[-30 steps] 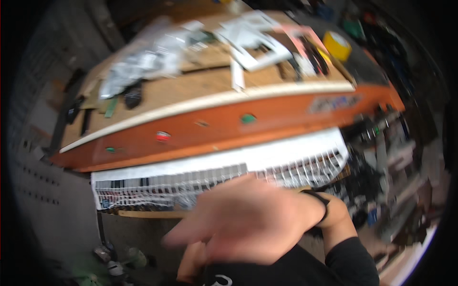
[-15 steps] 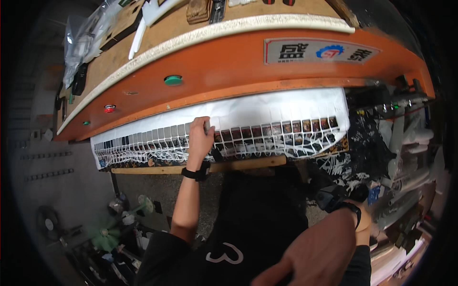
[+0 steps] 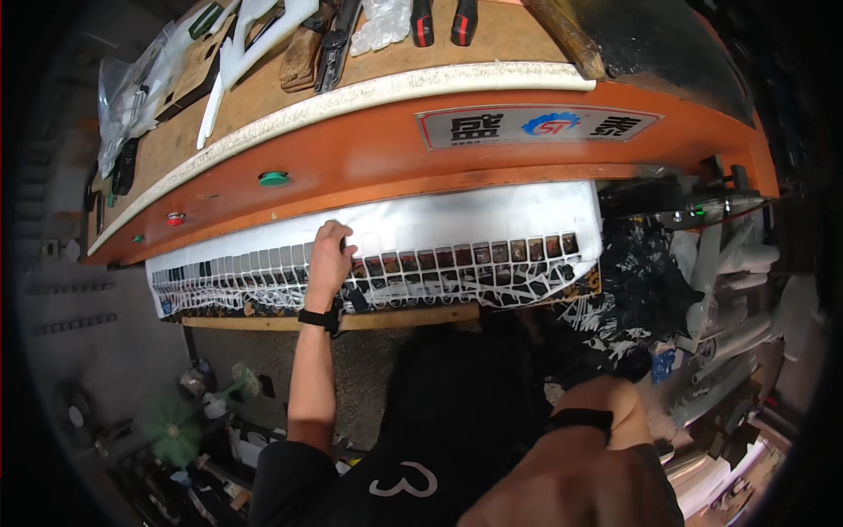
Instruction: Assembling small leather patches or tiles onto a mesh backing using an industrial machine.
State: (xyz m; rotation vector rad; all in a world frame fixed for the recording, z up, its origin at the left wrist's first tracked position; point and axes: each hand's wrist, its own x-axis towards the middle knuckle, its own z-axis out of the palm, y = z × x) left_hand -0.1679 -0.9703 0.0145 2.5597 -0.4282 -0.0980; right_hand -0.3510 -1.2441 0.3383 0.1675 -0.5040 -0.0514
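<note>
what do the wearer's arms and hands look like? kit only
Left hand and right hand: both bare, no gloves; the right is blurred. One black band on each wrist: left band, right band. Left sleeve: short, black. Right sleeve: dark, partly visible. No cables visible on either arm.

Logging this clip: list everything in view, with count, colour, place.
Benchtop: 1, brown, upper middle
Handles: 2, red-black, on benchtop
Bag: 1, clear, upper left
Panel: 1, orange, below benchtop
Plate: 1, silvery, on panel
Buttons: 3, two green, one red, on panel
Sheet: 1, white, below panel
Strip: 1, tan, below sheet
Fan: 1, green, lower left
Heap: 1, black, right
Other clutter: uncountable, mixed, edges
Left hand: 1, bare, at sheet
Right hand: 1, blurred, bottom
</note>
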